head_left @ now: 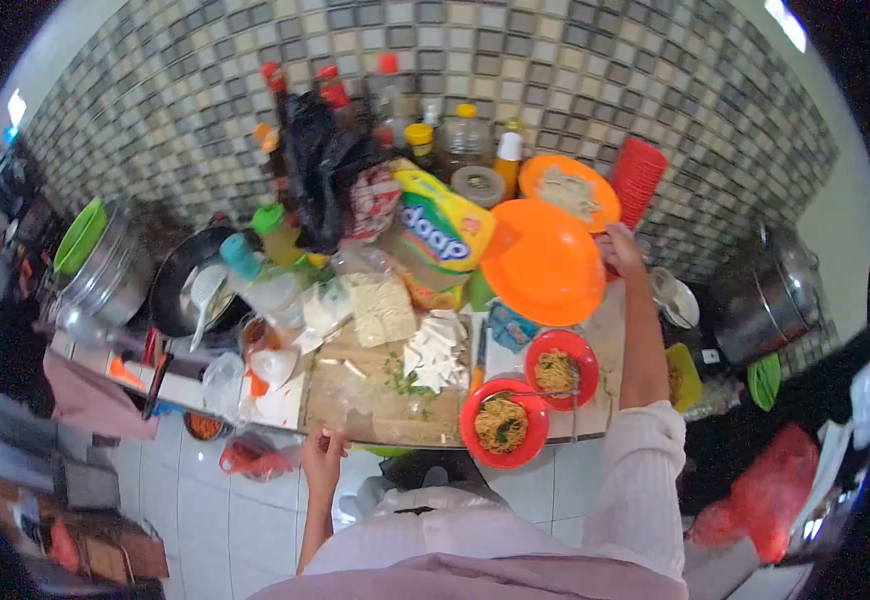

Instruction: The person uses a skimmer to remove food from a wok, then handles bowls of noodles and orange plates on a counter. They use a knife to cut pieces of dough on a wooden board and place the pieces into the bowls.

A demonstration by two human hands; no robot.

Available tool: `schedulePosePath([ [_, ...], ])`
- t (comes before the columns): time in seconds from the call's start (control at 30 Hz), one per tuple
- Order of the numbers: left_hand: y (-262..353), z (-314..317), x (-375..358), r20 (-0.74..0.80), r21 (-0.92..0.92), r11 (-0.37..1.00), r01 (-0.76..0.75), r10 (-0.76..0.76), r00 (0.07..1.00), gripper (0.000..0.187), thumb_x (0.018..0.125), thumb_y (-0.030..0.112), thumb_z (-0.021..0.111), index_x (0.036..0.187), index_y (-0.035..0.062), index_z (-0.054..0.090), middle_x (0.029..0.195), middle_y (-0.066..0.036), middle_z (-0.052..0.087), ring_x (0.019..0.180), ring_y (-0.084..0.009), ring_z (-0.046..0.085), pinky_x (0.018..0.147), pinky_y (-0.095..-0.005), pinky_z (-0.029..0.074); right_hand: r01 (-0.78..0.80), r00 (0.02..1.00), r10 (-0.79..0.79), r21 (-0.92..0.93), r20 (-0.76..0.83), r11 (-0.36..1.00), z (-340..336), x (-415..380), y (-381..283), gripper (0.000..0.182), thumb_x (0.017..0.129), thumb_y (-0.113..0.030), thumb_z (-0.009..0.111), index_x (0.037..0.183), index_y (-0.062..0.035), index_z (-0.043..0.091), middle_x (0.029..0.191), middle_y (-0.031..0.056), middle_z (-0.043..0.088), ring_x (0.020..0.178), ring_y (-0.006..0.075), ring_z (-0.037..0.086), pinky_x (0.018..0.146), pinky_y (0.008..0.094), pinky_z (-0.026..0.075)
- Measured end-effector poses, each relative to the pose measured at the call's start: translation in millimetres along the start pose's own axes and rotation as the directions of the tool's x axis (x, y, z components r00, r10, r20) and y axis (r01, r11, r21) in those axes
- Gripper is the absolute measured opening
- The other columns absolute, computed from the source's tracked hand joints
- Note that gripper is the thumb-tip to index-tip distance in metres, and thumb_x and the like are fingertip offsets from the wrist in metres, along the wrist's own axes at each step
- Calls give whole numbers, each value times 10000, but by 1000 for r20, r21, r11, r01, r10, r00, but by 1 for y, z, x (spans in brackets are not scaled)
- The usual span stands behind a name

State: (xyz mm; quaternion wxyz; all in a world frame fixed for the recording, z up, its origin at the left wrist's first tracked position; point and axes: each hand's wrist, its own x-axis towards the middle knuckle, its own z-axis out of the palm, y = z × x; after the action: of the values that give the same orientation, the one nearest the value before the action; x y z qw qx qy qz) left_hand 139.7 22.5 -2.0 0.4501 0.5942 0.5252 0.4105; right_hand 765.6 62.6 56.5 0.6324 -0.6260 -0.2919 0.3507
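Note:
My right hand reaches far forward, its fingers closed at the right rim of an orange plate. Behind that plate is another orange plate with pale pieces on it. Low at the front edge of the cutting board, my left hand has its fingers curled together; what they hold, if anything, is too small to name. White strips and chopped greens lie on the board. Two red bowls of noodles stand to its right, with cutlery across them.
Bottles, a black bag and a yellow-green packet line the tiled wall. A dark pan and metal pots are at the left. Stacked red items and a large metal pot stand at the right.

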Motion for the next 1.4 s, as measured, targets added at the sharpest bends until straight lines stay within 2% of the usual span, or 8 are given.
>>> schedulePosePath([
  [0.27,-4,-22,-7,-88,31,997,74,-71,994,129,796,91,553,725,-2,500,565,-44,544,482,-78,516,417,-200,396,31,971,-146,504,191,863,6,18,10,288,782,-47,510,1047,-64,400,970,100,542,748,202,575,605,305,493],
  [0.47,-4,-18,1,-98,7,999,47,-46,994,141,800,89,548,702,5,489,556,-47,545,469,-79,513,420,-198,392,194,978,-126,514,-164,836,28,6,-25,111,782,-32,483,892,-45,468,862,74,565,724,158,580,508,210,478],
  [0.57,-3,-15,4,-75,-32,998,53,-55,996,120,802,77,541,716,10,489,575,-44,551,491,-76,519,438,-200,401,238,970,-179,480,-167,844,20,24,-18,188,768,-28,469,956,-19,467,965,88,541,833,210,552,730,322,478],
  [0.7,33,63,2,153,-343,920,191,-146,977,207,781,190,574,864,21,488,963,-127,530,848,-182,535,687,-305,447,346,929,-362,547,-83,763,14,36,-10,201,767,-41,464,967,-23,476,1005,98,528,939,224,511,821,388,430],
  [0.73,46,103,-6,173,256,883,-394,359,917,461,699,302,640,1001,7,456,1040,-171,460,964,-283,462,818,-378,381,360,931,-340,510,-135,782,33,15,-24,200,768,-42,465,967,-20,476,995,97,529,933,227,511,819,393,432],
  [0.83,78,183,2,354,468,668,-579,459,815,763,680,394,625,1204,-40,280,1107,-205,384,1047,-332,377,840,-465,314,359,931,-339,514,-137,779,35,9,-19,169,775,-50,487,939,-15,510,988,93,548,916,191,520,796,328,434],
  [1.13,62,226,54,453,557,708,-435,180,873,382,773,250,532,1013,-22,412,707,-176,580,704,-367,549,700,-471,330,370,928,-352,390,-119,844,18,-16,-67,240,809,-69,459,1043,-16,447,971,90,546,830,184,567,663,295,504],
  [1.4,44,231,67,401,436,788,-434,261,878,317,803,242,516,949,-12,393,600,-190,564,619,-369,566,646,-537,273,361,932,-339,375,-125,854,22,-49,-98,224,795,-68,486,1016,-42,456,929,48,561,798,139,579,640,266,508],
])
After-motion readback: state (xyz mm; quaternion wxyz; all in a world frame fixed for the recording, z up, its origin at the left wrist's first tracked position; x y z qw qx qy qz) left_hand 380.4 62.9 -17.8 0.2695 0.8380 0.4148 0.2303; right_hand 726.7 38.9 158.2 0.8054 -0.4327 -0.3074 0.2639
